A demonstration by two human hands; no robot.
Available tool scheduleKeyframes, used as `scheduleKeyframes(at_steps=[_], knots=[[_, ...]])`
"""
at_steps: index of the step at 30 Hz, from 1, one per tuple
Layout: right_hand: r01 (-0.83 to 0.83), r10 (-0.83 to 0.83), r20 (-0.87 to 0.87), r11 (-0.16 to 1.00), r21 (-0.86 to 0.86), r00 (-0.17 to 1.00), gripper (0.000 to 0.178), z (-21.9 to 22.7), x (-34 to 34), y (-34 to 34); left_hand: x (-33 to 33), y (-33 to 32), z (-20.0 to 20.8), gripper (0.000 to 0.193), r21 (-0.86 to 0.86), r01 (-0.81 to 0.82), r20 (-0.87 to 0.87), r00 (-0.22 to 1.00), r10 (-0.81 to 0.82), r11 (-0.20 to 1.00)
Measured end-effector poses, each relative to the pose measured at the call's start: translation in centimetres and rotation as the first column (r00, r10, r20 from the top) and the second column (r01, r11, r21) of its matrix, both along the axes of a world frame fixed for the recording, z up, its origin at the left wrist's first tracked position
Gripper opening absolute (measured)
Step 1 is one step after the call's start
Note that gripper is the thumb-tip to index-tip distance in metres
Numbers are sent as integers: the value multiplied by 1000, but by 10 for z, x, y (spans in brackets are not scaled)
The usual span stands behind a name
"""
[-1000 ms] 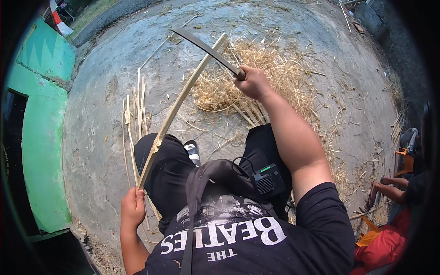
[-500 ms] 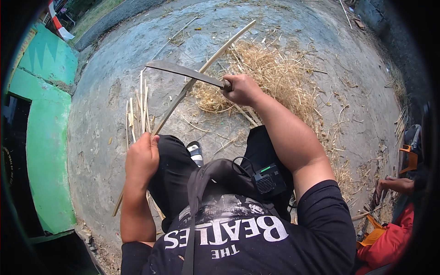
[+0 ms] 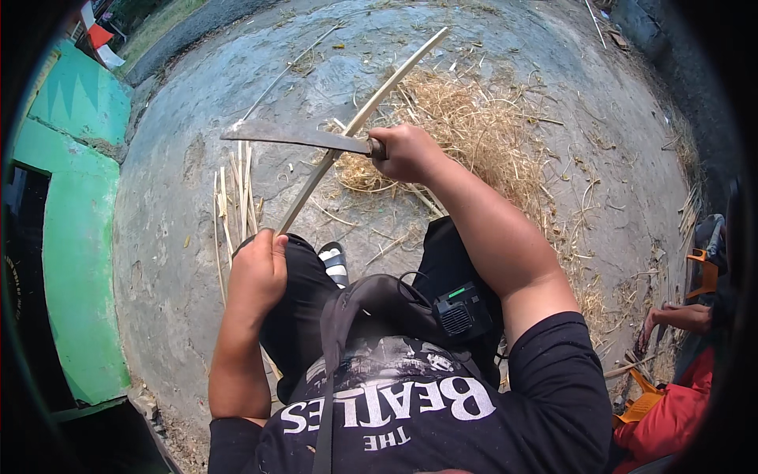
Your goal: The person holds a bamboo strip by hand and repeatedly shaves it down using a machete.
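My left hand (image 3: 259, 272) is closed around the lower part of a long, pale bamboo strip (image 3: 375, 104), beside my left knee. The strip slants up and away to the right. My right hand (image 3: 407, 152) grips the short handle of a machete (image 3: 292, 134), whose broad, slightly curved blade points left. The blade crosses the strip around its middle and appears to touch it. Under the far half of the strip lies a heap of curly, straw-coloured shavings (image 3: 474, 130).
Several split strips (image 3: 245, 189) lie on the concrete ground beyond my left knee. A green wall (image 3: 83, 268) stands at the left. At the right, another person's hand (image 3: 685, 317) and red clothing (image 3: 679, 403) show near orange plastic pieces (image 3: 641, 399). A small black device (image 3: 462, 312) rests at my waist.
My right hand and the machete have moved left and slightly nearer along the strip. The left hand has shifted a little to the right with the strip.
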State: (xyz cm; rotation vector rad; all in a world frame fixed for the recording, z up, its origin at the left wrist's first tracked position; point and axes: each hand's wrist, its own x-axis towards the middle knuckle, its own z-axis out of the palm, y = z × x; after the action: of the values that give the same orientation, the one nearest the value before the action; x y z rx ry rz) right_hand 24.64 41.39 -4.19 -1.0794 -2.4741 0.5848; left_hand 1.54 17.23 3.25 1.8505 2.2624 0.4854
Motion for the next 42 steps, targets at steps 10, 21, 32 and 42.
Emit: scheduleKeyframes(at_steps=[10, 21, 32, 42], knots=[[90, -95, -56, 991, -98, 994, 17, 1, 22, 6, -2, -19, 5, 29, -73, -57, 224, 972, 72, 996], [-1, 1, -27, 1000, -11, 1000, 12, 13, 11, -2, 2, -36, -1, 31, -102, -90, 312, 943, 118, 991], [-90, 117, 128, 975, -202, 985, 19, 7, 0, 0, -4, -44, -17, 31, -110, -32, 309, 949, 65, 993], [-60, 89, 128, 974, -219, 988, 27, 8, -1, 8, -1, -40, -12, 30, -116, -23, 295, 954, 56, 993]])
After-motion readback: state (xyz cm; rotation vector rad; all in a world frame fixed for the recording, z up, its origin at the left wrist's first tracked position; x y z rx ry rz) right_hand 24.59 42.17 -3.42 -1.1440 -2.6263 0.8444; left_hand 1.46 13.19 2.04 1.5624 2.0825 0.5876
